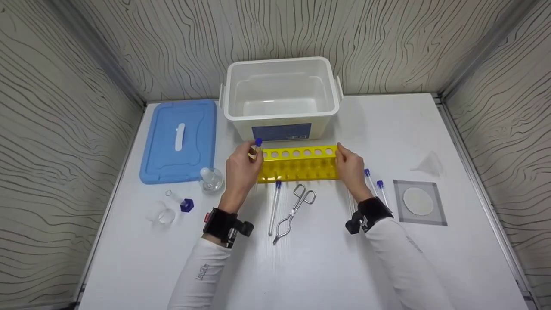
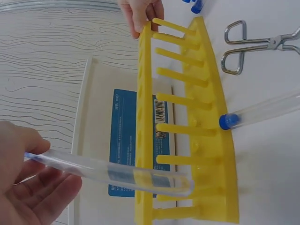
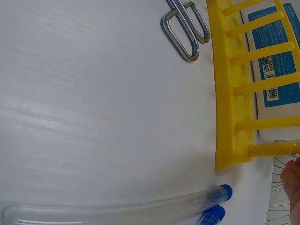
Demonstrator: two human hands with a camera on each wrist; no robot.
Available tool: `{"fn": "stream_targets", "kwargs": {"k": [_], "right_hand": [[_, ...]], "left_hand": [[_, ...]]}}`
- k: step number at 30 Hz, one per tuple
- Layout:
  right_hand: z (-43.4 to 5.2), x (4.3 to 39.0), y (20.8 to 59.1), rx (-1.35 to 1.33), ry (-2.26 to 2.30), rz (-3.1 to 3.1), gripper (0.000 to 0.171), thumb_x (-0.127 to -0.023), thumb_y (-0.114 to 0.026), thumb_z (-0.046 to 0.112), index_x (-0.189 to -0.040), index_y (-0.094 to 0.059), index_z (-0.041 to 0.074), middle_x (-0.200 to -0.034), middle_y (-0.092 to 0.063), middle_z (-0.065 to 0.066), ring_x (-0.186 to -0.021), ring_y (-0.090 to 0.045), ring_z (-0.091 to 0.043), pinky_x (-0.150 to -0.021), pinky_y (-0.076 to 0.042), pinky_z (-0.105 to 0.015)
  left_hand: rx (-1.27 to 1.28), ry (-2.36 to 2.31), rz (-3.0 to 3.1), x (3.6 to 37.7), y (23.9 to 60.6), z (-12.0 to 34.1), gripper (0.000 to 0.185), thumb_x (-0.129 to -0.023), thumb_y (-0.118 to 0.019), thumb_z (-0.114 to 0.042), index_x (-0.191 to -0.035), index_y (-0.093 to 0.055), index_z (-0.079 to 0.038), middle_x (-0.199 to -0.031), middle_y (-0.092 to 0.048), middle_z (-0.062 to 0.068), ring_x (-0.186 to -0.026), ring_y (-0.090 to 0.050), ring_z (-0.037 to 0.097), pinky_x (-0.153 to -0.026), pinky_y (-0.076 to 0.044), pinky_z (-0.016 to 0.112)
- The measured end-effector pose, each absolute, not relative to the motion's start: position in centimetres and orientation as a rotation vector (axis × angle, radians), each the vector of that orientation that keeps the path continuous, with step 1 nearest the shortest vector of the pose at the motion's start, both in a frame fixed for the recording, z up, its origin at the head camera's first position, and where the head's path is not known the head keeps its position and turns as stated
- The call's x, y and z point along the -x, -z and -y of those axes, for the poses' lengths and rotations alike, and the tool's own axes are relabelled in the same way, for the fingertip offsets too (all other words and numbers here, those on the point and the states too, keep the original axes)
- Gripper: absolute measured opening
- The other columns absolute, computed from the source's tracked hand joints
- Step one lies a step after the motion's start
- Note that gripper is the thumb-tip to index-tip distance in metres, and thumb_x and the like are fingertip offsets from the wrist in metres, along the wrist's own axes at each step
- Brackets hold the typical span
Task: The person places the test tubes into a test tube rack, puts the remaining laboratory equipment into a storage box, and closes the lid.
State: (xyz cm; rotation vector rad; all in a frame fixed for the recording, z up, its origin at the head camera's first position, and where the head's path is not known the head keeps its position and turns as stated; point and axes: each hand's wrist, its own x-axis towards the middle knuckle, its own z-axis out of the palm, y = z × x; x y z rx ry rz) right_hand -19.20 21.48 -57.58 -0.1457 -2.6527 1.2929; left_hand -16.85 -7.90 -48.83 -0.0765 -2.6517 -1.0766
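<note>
Between the fingers of the left hand (image 1: 241, 170) sits a capped test tube (image 2: 112, 171), poised over the yellow rack (image 1: 299, 163); right hand (image 1: 351, 170) fingers clasp the rack's end, steadying it.

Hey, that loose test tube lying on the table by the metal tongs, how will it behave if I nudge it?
The test tube is round and smooth, so it probably rolls sideways easily. It looks thin, clear and empty: likely light, maybe fragile. The tongs beside it could stop it.
</note>
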Motion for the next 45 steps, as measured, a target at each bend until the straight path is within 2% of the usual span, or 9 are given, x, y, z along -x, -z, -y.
{"fn": "stream_targets", "kwargs": {"k": [2, 3, 10, 27, 31, 35, 39, 42, 45], "right_hand": [[-21.5, 19.2, 57.6, 0.134, -1.28, 2.64, 0.036, -0.102, -0.051, 0.014, -0.136, -0.057, 0.002, -0.122, -0.068, -0.024, -0.057, -0.04, -0.019, -0.052, -0.033, -0.022], [-21.6, 19.3, 57.7, 0.137, -1.279, 2.639, 0.036, -0.102, -0.051, 0.015, -0.136, -0.057, 0.001, -0.125, -0.067, -0.023, -0.057, -0.038, -0.016, -0.052, -0.031, -0.02], [-21.6, 19.3, 57.8, 0.15, -1.319, 2.671, 0.038, -0.103, -0.05, 0.016, -0.138, -0.055, 0.001, -0.139, -0.058, -0.019, -0.059, -0.038, -0.013, -0.053, -0.032, -0.018], [-21.5, 19.1, 57.4, 0.171, -1.317, 2.651, 0.037, -0.103, -0.051, 0.016, -0.137, -0.057, 0.004, -0.136, -0.061, -0.018, -0.059, -0.037, -0.015, -0.054, -0.032, -0.019], [-21.6, 19.1, 57.4, 0.168, -1.303, 2.643, 0.036, -0.102, -0.052, 0.014, -0.135, -0.058, 0.003, -0.135, -0.062, -0.019, -0.065, -0.045, -0.019, -0.06, -0.036, -0.021], [-21.5, 19.2, 57.3, 0.182, -1.313, 2.657, 0.036, -0.102, -0.051, 0.015, -0.136, -0.058, 0.004, -0.138, -0.059, -0.017, -0.08, -0.055, -0.024, -0.071, -0.041, -0.023], [-21.4, 19.2, 57.2, 0.194, -1.313, 2.655, 0.037, -0.102, -0.051, 0.015, -0.137, -0.057, 0.005, -0.138, -0.06, -0.016, -0.081, -0.056, -0.025, -0.07, -0.042, -0.024], [-21.4, 19.1, 57.2, 0.198, -1.31, 2.659, 0.037, -0.102, -0.051, 0.015, -0.137, -0.057, 0.005, -0.138, -0.059, -0.017, -0.084, -0.058, -0.027, -0.073, -0.046, -0.029], [-21.3, 19.1, 57.3, 0.2, -1.317, 2.671, 0.038, -0.103, -0.05, 0.016, -0.138, -0.055, 0.004, -0.14, -0.058, -0.016, -0.097, -0.063, -0.028, -0.084, -0.053, -0.036]], "left_hand": [[0.086, 1.131, 2.584, 17.3, 48.4, 8.1, 0.032, -0.093, -0.066, -0.018, -0.122, -0.065, -0.004, -0.093, -0.072, 0.009, -0.077, -0.07, 0.02, -0.069, -0.06, 0.03], [0.09, 1.159, 2.554, 17.5, 48.2, 8.1, 0.032, -0.093, -0.066, -0.017, -0.123, -0.065, -0.004, -0.093, -0.072, 0.01, -0.078, -0.07, 0.02, -0.07, -0.06, 0.03], [0.157, 1.262, 2.439, 19.0, 47.1, 8.6, 0.032, -0.094, -0.066, -0.016, -0.124, -0.064, -0.004, -0.098, -0.071, 0.012, -0.083, -0.071, 0.022, -0.078, -0.061, 0.03], [0.117, 1.307, 2.381, 20.5, 48.2, 9.3, 0.026, -0.097, -0.061, -0.015, -0.121, -0.061, -0.005, -0.104, -0.07, 0.013, -0.093, -0.072, 0.023, -0.085, -0.061, 0.031], [0.127, 1.311, 2.403, 20.5, 48.6, 9.4, 0.027, -0.097, -0.061, -0.014, -0.122, -0.06, -0.005, -0.106, -0.069, 0.013, -0.097, -0.072, 0.023, -0.088, -0.06, 0.031], [0.12, 1.342, 2.422, 20.7, 49.1, 9.6, 0.026, -0.096, -0.062, -0.013, -0.12, -0.06, -0.005, -0.107, -0.069, 0.013, -0.099, -0.072, 0.025, -0.089, -0.06, 0.033], [0.094, 1.348, 2.456, 20.8, 49.9, 9.6, 0.024, -0.096, -0.061, -0.012, -0.118, -0.061, -0.003, -0.108, -0.07, 0.015, -0.1, -0.071, 0.026, -0.089, -0.06, 0.034], [0.057, 1.333, 2.519, 20.6, 50.4, 9.5, 0.024, -0.095, -0.061, -0.012, -0.119, -0.06, -0.004, -0.11, -0.07, 0.014, -0.102, -0.071, 0.026, -0.092, -0.059, 0.034], [0.022, 1.336, 2.57, 20.5, 50.8, 9.5, 0.025, -0.096, -0.062, -0.013, -0.119, -0.06, -0.006, -0.112, -0.07, 0.012, -0.105, -0.071, 0.025, -0.094, -0.058, 0.034]]}}
